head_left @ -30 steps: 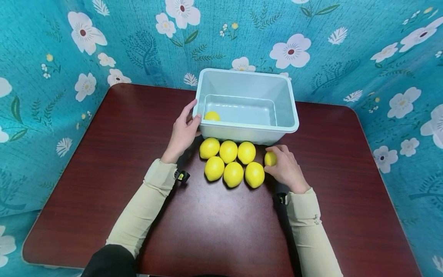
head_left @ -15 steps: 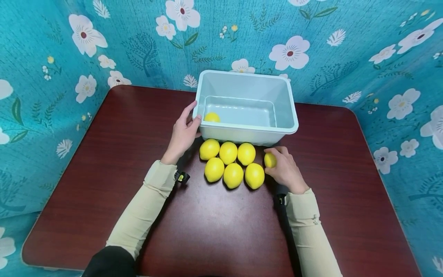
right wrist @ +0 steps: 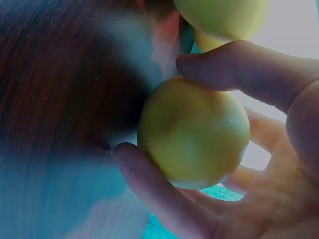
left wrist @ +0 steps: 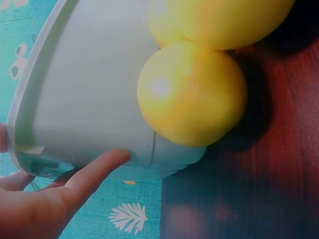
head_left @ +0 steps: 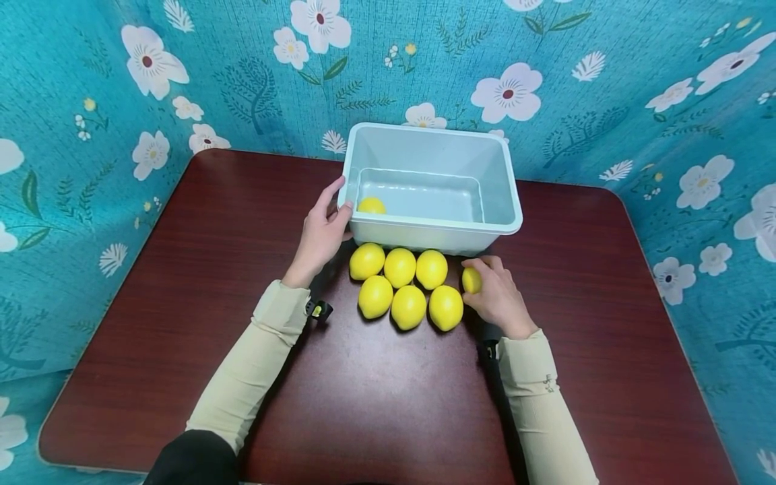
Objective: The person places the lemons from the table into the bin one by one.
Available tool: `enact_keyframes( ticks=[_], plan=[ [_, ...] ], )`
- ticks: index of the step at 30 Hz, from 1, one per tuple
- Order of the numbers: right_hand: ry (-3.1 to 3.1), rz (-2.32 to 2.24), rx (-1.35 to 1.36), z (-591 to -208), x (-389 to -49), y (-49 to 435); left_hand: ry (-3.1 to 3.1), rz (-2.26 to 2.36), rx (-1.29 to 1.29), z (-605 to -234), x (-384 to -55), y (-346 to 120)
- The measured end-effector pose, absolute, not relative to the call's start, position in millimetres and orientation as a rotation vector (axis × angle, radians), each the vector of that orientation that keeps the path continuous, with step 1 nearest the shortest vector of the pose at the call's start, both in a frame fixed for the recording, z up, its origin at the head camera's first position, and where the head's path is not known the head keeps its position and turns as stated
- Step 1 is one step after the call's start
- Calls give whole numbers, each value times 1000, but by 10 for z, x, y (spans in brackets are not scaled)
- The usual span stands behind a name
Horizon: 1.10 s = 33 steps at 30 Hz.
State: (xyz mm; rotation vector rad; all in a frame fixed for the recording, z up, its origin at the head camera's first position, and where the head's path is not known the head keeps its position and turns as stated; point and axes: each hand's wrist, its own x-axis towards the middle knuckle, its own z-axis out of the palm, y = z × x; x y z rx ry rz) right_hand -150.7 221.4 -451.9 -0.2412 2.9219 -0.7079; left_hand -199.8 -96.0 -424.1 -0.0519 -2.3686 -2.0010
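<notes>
At the front left corner of a pale blue plastic bin [head_left: 436,225], my left hand [head_left: 321,232] grips the rim, with fingers along the outer wall. My right hand [head_left: 497,296] holds a yellow lemon [head_left: 472,280] between thumb and fingers, right of the other lemons. The right wrist view shows the thumb on one side of this lemon [right wrist: 194,134] and a finger on the opposite side. Two rows of lemons [head_left: 409,307] lie on the table before the bin. One more lemon [head_left: 371,205] sits inside it, at the near left corner.
The dark red wooden table [head_left: 376,404] carries the bin near its far edge. Behind it and at both sides hangs a turquoise flowered cloth [head_left: 254,81]. In the left wrist view, a lemon [left wrist: 192,94] lies close to the bin's outer wall.
My right hand and the lemon in it have shifted very slightly to the left. The left hand, the bin and the other lemons stay in place.
</notes>
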Motion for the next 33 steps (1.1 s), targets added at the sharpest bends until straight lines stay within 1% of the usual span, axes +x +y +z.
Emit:
enact_keyframes(
  ticks=[25,33],
  plan=[
    [2951,-740,-250,-4527,-1491,2248,-2364,-2018,-50,-4199,-1969,-948],
    [2951,-750,-243,-4528,-1481,2262,-2385,-2015,-40,-4128,-1943,-934]
  ],
)
